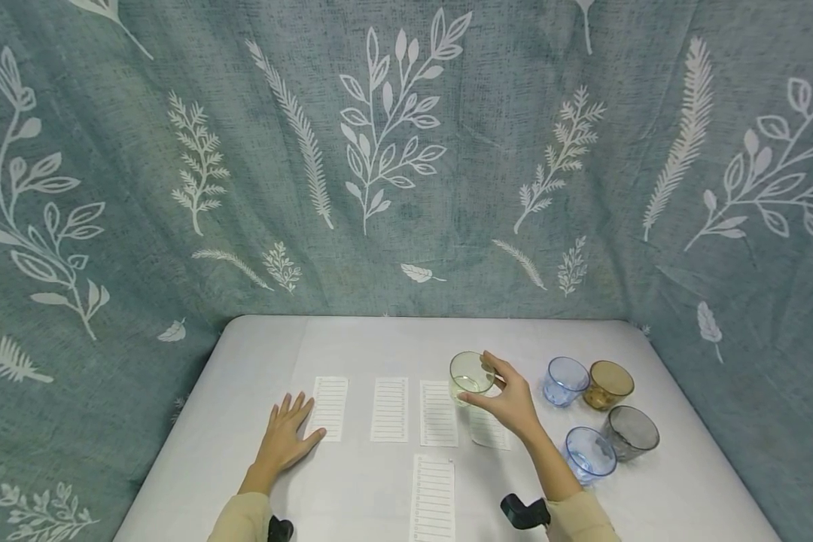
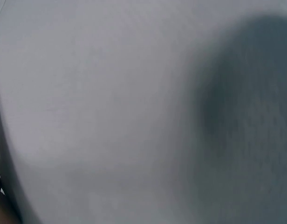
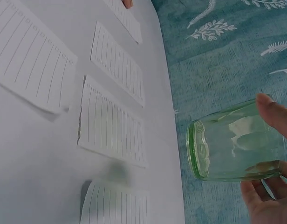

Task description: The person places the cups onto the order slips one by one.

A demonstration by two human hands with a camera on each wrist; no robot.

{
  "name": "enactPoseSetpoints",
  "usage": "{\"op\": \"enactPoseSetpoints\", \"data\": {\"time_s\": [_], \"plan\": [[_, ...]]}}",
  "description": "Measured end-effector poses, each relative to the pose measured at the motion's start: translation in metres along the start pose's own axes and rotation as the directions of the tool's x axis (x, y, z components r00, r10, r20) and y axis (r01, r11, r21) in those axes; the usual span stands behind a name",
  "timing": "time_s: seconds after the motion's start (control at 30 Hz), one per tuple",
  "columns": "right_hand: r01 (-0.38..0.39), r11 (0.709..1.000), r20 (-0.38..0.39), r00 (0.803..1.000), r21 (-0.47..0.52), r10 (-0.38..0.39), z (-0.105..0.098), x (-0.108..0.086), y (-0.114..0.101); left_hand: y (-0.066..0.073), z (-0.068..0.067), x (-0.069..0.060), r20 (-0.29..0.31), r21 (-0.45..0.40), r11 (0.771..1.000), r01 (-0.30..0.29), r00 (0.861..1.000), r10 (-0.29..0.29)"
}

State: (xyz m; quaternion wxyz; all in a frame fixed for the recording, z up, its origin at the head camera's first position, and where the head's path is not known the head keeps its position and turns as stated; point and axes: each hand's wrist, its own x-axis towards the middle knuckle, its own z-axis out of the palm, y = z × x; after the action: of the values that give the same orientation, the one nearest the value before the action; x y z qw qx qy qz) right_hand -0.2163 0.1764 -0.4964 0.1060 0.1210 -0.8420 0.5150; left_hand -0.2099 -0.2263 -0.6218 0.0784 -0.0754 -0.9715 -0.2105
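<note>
The right hand (image 1: 515, 403) grasps a pale green, transparent glass tumbler (image 1: 470, 369) between thumb and fingers, raised clear of the white, smooth-covered table (image 1: 352, 482); in the right wrist view that hand is cut off by the frame edge, and part of its fingers shows only through the glass. The tumbler's wall is plain and rounded, its base thick and rippled. The left hand (image 1: 284, 436) lies flat and released, fingers spread, thumb touching the leftmost white, lined paper card (image 1: 328, 406). The left wrist view is largely unusable: pale surface, a blurred dark patch, and a sliver at the lower left too obscure to identify. Two further white, lined paper cards (image 1: 389, 410) (image 1: 439, 414) lie between the hands. Below the right hand, a fourth white, lined paper card (image 1: 491, 429) is partly covered by hand and tumbler. Nearer the person, between the forearms, a longer white, lined paper card (image 1: 433, 497) with small printed squares runs out of the head view; any writing is illegible. Right of the right hand stand two blue glass tumblers (image 1: 567, 380) (image 1: 589, 455), an amber glass tumbler (image 1: 610, 384) and a smoky grey glass tumbler (image 1: 631, 433), partly overlapping. Beyond both hands hangs a creased, blue-green leaf-print fabric (image 1: 244, 150).
</note>
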Motion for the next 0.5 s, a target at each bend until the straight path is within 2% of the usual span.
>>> {"op": "enactPoseSetpoints", "data": {"time_s": [0.23,0.5], "plan": [[0.015,1.000,0.002,1.000,0.006,-0.015,0.016,0.009,-0.008,0.001,-0.001,-0.001,0.007,0.012,1.000,0.001,1.000,-0.001],[0.036,0.998,0.022,0.999,0.060,-0.038,0.023,0.016,-0.045,0.005,-0.004,-0.002,0.012,0.013,1.000,-0.011,1.000,0.011]]}}
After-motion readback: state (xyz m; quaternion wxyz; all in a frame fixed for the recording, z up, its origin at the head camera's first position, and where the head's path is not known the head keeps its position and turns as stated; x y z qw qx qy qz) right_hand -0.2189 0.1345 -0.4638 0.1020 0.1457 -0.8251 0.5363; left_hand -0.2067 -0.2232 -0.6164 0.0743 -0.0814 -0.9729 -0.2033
